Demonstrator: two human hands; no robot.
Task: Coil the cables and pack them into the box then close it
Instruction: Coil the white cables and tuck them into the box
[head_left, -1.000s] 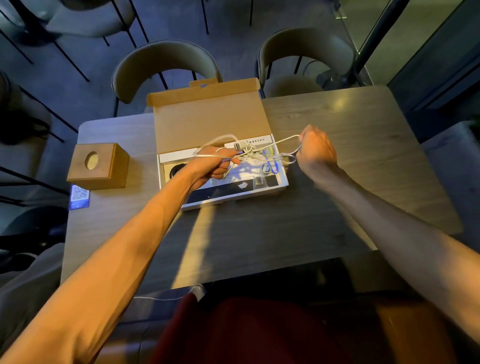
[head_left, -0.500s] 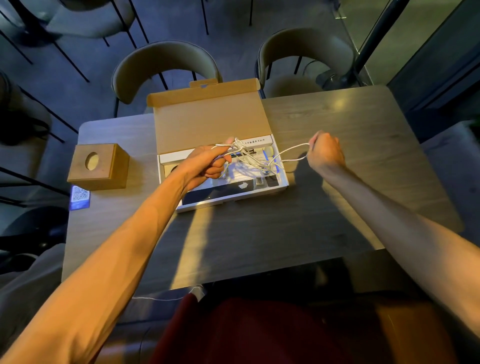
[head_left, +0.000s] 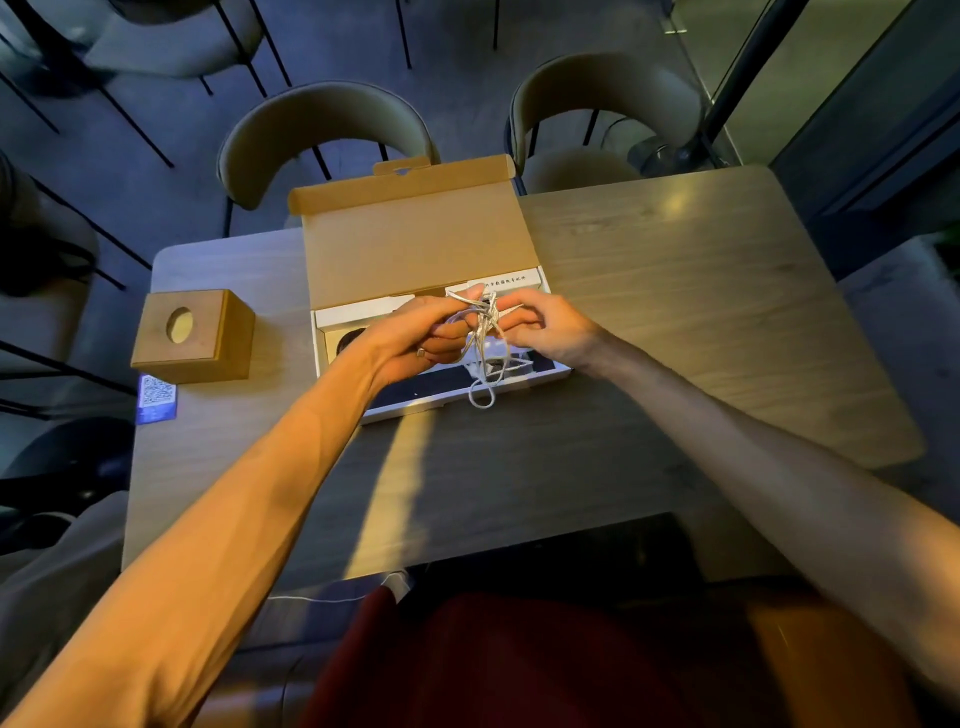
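Observation:
A flat cardboard box (head_left: 343, 317) lies open at the far middle of the wooden table (head_left: 675, 291), its brown lid (head_left: 415, 244) standing up behind it. Above the box, my left hand (head_left: 415, 338) grips a bundle of white cable (head_left: 480, 338), with loops hanging down to the box's near edge. My right hand (head_left: 550, 330) pinches the same cable from the right, close against the left hand. Both hands hide most of the box's inside; a dark insert and white printed strip show.
A small wooden cube with a round hole (head_left: 192, 340) sits on the table's left, a QR-code card (head_left: 156, 397) beside it. Two curved chairs (head_left: 322, 135) stand beyond the far edge. Another thin white cable (head_left: 322, 597) lies below the near table edge.
My right hand has come back left from its outstretched position and now meets the left hand. The cable strand stretched between them has gathered into hanging loops.

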